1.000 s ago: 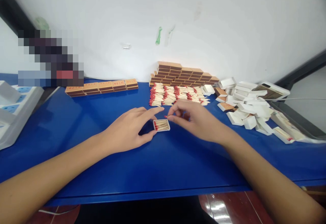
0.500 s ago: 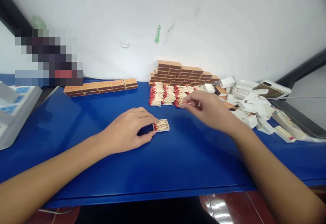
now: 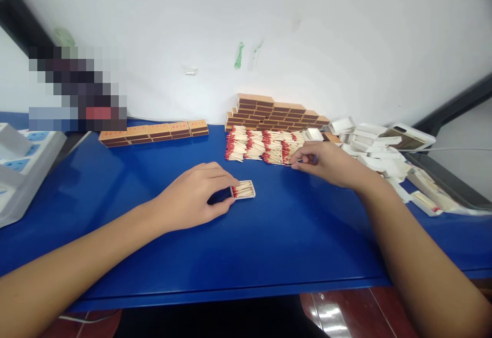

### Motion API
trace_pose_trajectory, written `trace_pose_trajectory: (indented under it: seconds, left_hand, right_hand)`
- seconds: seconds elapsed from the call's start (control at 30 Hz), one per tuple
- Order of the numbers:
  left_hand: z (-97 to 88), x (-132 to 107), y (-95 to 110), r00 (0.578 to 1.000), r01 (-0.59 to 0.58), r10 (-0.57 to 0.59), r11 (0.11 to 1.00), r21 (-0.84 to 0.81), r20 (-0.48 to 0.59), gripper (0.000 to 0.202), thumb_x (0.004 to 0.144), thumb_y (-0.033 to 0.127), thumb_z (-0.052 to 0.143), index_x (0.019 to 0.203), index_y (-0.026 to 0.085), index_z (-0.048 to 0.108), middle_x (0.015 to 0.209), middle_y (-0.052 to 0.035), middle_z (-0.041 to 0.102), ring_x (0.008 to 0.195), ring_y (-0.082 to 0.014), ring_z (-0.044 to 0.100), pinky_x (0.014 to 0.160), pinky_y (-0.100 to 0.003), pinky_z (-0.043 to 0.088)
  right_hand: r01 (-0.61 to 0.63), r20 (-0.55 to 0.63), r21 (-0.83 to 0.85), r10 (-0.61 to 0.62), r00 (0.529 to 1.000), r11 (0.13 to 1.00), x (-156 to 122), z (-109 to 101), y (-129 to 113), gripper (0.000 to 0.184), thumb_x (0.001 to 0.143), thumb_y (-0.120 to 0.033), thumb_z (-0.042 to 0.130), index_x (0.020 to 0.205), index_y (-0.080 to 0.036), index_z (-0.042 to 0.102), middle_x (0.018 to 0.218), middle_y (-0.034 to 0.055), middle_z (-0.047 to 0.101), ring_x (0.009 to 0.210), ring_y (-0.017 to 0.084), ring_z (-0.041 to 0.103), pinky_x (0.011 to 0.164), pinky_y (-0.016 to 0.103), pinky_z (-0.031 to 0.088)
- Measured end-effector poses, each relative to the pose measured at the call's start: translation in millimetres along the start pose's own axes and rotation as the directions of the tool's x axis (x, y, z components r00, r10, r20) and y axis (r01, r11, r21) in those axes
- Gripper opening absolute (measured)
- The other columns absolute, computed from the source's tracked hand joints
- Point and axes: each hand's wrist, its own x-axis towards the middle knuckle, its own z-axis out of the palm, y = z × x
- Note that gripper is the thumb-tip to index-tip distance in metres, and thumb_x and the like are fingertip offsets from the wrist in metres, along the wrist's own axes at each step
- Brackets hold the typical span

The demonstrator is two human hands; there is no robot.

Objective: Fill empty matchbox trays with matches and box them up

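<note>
My left hand [image 3: 200,192] grips the left end of a small white matchbox tray [image 3: 253,189] between thumb and fingers, on the blue table. Inside lie red-headed matches [image 3: 243,189], heads toward my left hand. My right hand [image 3: 323,161] is closed in a pinch at the front right of the loose match piles [image 3: 254,144]. A match seems to stick out to the left from its fingertips, though it is hard to separate from the pile. The piles lie in side-by-side bunches, red heads mostly to the left.
Behind the matches stands a stepped stack of closed matchboxes [image 3: 269,115]; a row of more boxes [image 3: 149,132] lies at the back left. Several white trays [image 3: 372,143] are heaped at the right, near a phone [image 3: 411,137]. A power strip [image 3: 34,174] sits at the left edge.
My right hand has moved a little right and toward me along the front of the match piles, uncovering the rightmost bunch. My left hand stays on the tray.
</note>
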Motion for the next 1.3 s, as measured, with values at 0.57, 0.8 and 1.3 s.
trace_pose_trajectory:
  seconds: [0.57,0.8,1.3]
  left_hand:
    - [1.5,-3,1,0.996,0.091,-0.092,0.994,0.063,0.004,0.047,0.102,0.03,0.065,0.148,0.022,0.062,0.118,-0.0078,0.075,0.109,-0.0254,0.071,0.098,-0.044,0.06]
    - [0.0,-4,2,0.994,0.105,-0.107,0.992,0.068,0.018,0.05,0.102,0.032,0.064,0.151,0.023,0.059,0.12,-0.0078,0.074,0.108,-0.0255,0.071,0.098,-0.044,0.059]
    - [3.1,1,6,0.992,0.124,-0.125,0.992,0.03,0.027,0.064,0.1,0.03,0.066,0.16,0.026,0.044,0.129,-0.0057,0.076,0.12,-0.0271,0.07,0.108,-0.047,0.056]
  right_hand:
    - [-0.014,0.048,-0.001,0.014,0.999,1.0,0,-2,1,0.021,0.093,-0.037,0.065,0.091,-0.024,0.081,0.089,0.0077,0.078,0.075,0.022,0.066,0.069,0.035,0.047]
    - [-0.045,0.098,-0.053,0.05,0.994,0.998,-1,2,-2,0.019,0.092,-0.035,0.06,0.088,-0.022,0.073,0.076,0.0042,0.07,0.066,0.02,0.06,0.061,0.032,0.041]
    - [0.258,0.004,0.034,-0.259,0.966,0.965,-9,31,-112,0.006,0.103,-0.021,0.059,0.101,-0.021,0.064,0.1,0.0069,0.067,0.078,0.019,0.064,0.069,0.032,0.047]
